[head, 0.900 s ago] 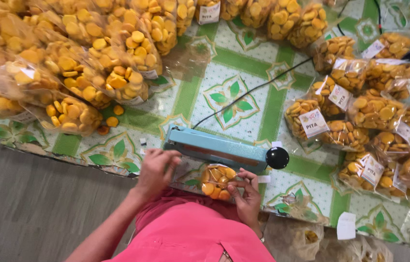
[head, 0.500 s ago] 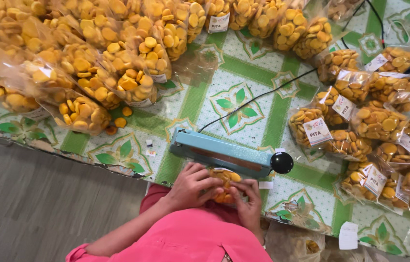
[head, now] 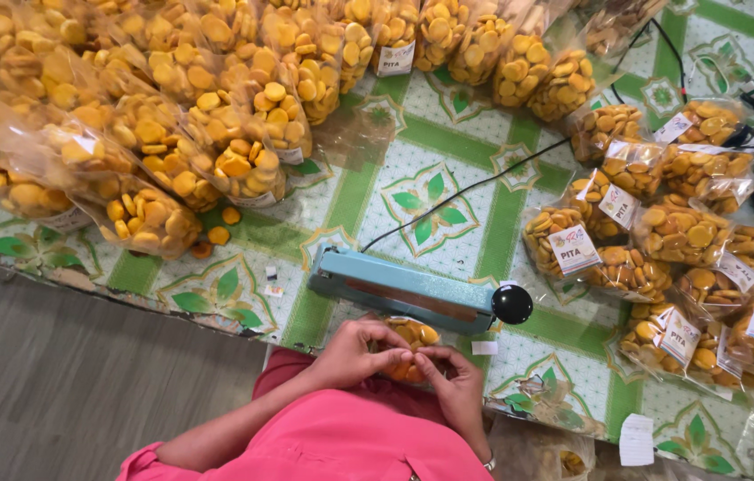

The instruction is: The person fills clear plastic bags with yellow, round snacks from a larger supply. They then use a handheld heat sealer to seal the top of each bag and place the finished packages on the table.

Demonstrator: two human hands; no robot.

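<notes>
Head view: left hand (head: 361, 353) and right hand (head: 450, 378) both pinch a clear bag of yellow snacks (head: 411, 343), held just near of the blue heat sealer (head: 404, 292) on the green-patterned mat (head: 430, 200)

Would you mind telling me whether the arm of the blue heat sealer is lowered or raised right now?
Lowered. The blue heat sealer lies flat with its arm down and its black knob low; both hands, left and right, hold a bag of yellow snacks beside it.
</notes>
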